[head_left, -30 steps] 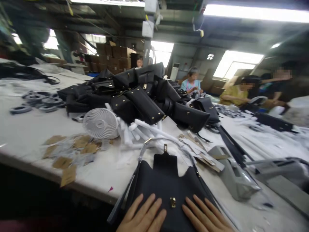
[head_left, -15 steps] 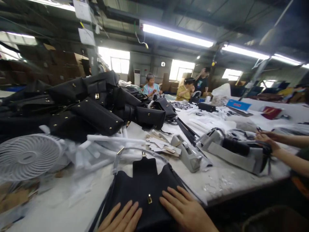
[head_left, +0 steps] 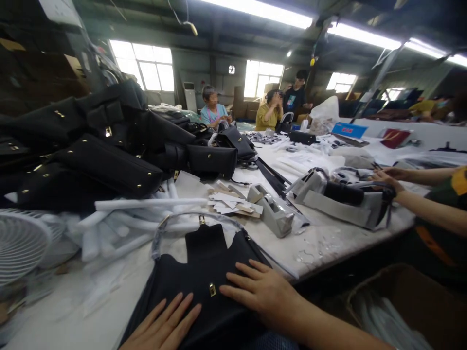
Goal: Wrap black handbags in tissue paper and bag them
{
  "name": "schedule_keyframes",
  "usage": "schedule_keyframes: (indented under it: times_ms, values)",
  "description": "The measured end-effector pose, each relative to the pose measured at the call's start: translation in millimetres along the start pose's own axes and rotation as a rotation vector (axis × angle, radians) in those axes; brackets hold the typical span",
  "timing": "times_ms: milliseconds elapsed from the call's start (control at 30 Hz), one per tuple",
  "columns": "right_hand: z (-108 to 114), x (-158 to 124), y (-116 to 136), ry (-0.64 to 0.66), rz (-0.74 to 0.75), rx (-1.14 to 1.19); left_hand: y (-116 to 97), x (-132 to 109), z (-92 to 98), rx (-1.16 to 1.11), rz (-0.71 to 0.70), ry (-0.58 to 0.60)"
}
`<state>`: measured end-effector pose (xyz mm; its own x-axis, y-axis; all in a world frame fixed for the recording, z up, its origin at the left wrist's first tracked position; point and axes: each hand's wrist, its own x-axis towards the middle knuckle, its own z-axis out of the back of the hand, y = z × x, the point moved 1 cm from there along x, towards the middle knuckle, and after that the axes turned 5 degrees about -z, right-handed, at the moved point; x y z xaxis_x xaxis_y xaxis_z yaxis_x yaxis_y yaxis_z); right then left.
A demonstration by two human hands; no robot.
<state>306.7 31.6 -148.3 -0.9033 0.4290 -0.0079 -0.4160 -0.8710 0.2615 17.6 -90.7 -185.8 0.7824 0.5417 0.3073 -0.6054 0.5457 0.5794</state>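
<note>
Two splayed hands [head_left: 160, 326] [head_left: 269, 293] lie flat on one black handbag [head_left: 188, 274], one gold turn-lock [head_left: 212, 289] between them.

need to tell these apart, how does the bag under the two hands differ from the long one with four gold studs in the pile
The near bag has its flap open, its front clasp uncovered; the studded bag lies tilted, studs facing out, its flap out of sight. The left hand and right hand rest on the near bag; no hand touches the studded bag. Both are black with gold-coloured metal.
</note>
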Motion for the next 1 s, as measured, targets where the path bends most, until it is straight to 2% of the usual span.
schedule_keyframes:
  times_ms: [167,267,333,467,567,633,733,800,900,1000]
  values:
    - [-12.6,1.9,-4.2,0.056,-0.088,0.066,-12.9,-9.7,-2.8,-0.202,0.130,0.059]
    - [-3.3,5.9,-3.9,0.122,-0.104,0.121,-12.9,-3.8,5.8,-0.409,0.281,0.189]
    - [9.8,11.4,-2.7,0.142,-0.082,0.116,-8.0,9.3,15.7,-0.501,0.361,0.288]
    - [41.1,31.6,-6.5,0.107,-0.001,-0.005,16.5,44.8,26.5,-0.609,0.434,0.434]
    - [55.3,53.2,-16.4,0.064,0.057,-0.093,44.6,63.4,20.5,-0.716,0.543,0.556]
    - [56.6,67.9,-22.4,0.053,0.084,-0.134,61.4,69.9,15.1,-0.753,0.585,0.596]
    - [51.0,85.4,-27.1,0.030,0.139,-0.125,75.1,72.1,8.9,-0.723,0.577,0.592]
    - [46.8,92.7,-28.6,0.004,0.200,-0.107,76.4,69.2,4.2,-0.645,0.530,0.538]
    - [41.0,98.4,-31.6,-0.028,0.234,-0.132,70.2,60.5,-8.4,-0.483,0.421,0.416]
    - [26.9,101.1,-35.1,-0.015,0.199,-0.168,57.5,49.4,-27.9,-0.327,0.333,0.341]
